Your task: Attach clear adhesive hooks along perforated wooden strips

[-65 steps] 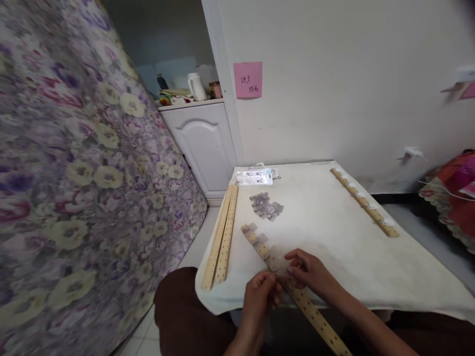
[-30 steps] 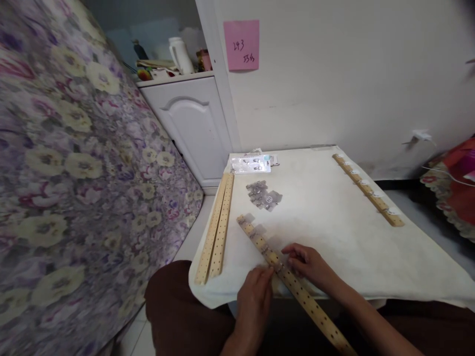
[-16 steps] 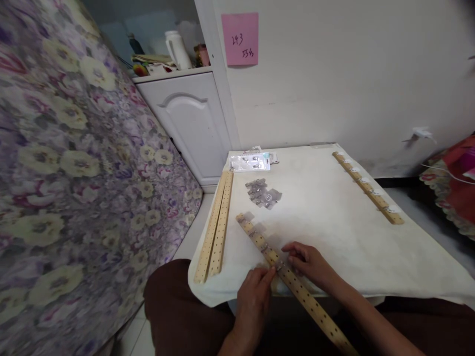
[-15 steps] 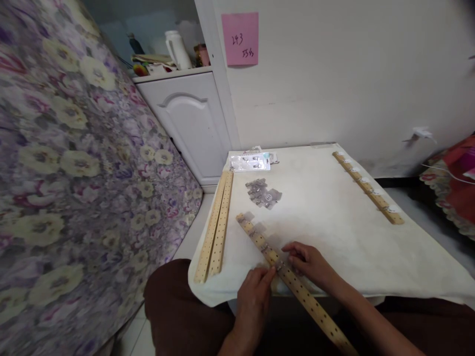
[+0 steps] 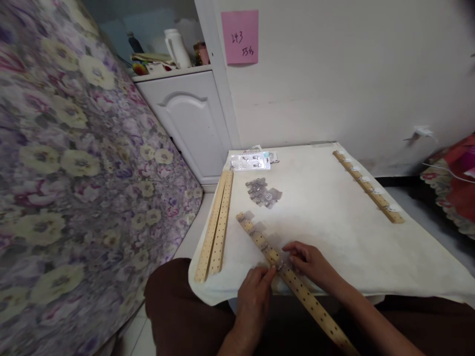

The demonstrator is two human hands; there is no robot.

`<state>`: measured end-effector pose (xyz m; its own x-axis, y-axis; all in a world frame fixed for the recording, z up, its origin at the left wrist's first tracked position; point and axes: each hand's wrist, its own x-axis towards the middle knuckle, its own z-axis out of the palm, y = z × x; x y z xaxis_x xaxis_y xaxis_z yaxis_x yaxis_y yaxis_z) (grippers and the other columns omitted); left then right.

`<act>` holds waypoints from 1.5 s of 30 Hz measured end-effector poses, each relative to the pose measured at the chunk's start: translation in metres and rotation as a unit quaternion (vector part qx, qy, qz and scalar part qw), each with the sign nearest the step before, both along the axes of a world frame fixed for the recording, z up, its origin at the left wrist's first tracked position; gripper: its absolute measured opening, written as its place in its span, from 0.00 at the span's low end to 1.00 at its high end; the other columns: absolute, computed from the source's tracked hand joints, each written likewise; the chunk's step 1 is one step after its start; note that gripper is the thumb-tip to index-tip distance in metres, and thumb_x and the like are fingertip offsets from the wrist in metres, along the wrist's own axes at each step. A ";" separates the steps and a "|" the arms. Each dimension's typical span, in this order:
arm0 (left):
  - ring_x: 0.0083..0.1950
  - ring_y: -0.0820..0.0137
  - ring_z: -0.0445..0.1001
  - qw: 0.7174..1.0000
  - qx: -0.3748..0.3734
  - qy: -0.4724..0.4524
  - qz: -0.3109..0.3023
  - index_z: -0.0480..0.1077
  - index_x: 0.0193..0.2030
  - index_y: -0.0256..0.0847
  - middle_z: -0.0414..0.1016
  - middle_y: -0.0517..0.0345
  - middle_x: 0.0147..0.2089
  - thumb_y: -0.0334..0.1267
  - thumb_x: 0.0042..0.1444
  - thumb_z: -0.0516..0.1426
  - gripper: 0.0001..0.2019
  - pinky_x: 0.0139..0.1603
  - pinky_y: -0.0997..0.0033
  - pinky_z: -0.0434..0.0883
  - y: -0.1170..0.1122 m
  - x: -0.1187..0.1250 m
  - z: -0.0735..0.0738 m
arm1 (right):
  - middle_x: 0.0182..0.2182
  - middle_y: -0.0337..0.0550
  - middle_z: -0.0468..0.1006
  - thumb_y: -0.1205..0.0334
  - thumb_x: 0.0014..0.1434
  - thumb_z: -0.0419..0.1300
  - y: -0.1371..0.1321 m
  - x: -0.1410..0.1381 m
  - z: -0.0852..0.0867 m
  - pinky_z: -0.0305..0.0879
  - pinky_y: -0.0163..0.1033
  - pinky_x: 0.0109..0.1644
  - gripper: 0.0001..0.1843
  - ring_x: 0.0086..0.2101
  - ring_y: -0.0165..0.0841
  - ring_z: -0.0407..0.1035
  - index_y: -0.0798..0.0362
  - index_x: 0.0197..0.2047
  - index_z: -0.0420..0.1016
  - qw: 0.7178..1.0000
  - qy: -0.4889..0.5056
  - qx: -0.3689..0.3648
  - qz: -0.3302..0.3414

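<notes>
A long pale wooden strip with rows of holes (image 5: 309, 301) slants across the table's front edge. Small metal pieces with clear plastic flaps (image 5: 263, 245) sit along its far part. My left hand (image 5: 256, 291) is closed on the strip's left edge, its fingertips by one of the metal pieces. On the strip's other side, just off it, my right hand (image 5: 306, 259) has curled fingers; anything between them is too small to make out. Beyond the strip lies a pile of small clear packets (image 5: 263, 193) with metal pieces inside.
Two bare holed strips (image 5: 218, 222) lie side by side at the table's left. Another strip (image 5: 367, 188), with white-backed pieces along it, lies at the right. Flat clear packages (image 5: 250, 161) rest at the back. A floral curtain (image 5: 92, 173) hangs left, beside a white cabinet (image 5: 189, 123).
</notes>
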<state>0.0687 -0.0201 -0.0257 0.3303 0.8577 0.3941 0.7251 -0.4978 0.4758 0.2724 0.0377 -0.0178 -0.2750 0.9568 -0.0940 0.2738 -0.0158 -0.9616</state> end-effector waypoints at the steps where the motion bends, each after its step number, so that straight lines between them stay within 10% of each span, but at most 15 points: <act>1: 0.41 0.68 0.69 1.000 0.000 -0.004 -0.003 0.62 0.59 0.50 0.71 0.54 0.41 0.26 0.59 0.47 0.23 0.39 0.70 0.70 0.000 0.000 0.000 | 0.25 0.36 0.70 0.64 0.55 0.54 0.000 0.000 -0.001 0.64 0.33 0.27 0.14 0.24 0.28 0.65 0.53 0.44 0.73 1.000 0.003 -0.001 0.000; 17: 0.50 0.67 0.69 0.993 -0.047 -0.106 -0.019 0.64 0.57 0.44 0.70 0.49 0.49 0.25 0.60 0.46 0.21 0.49 0.66 0.71 0.002 -0.003 0.001 | 0.23 0.34 0.67 0.65 0.55 0.53 -0.001 -0.001 0.003 0.61 0.33 0.27 0.11 0.23 0.27 0.64 0.53 0.42 0.71 1.000 0.017 -0.009 0.000; 45: 0.41 0.66 0.67 0.999 0.005 0.049 -0.024 0.61 0.59 0.44 0.69 0.52 0.42 0.24 0.56 0.46 0.24 0.39 0.68 0.70 0.003 -0.003 -0.004 | 0.23 0.34 0.68 0.57 0.50 0.62 -0.003 -0.009 0.013 0.57 0.34 0.30 0.13 0.25 0.30 0.63 0.53 0.39 0.72 0.991 -0.122 0.051 -0.033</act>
<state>0.0659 -0.0166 -0.0293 0.4075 0.8366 0.3662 0.7432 -0.5368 0.3993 0.2637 0.0345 -0.0050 -0.1923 0.9799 -0.0528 0.5001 0.0516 -0.8644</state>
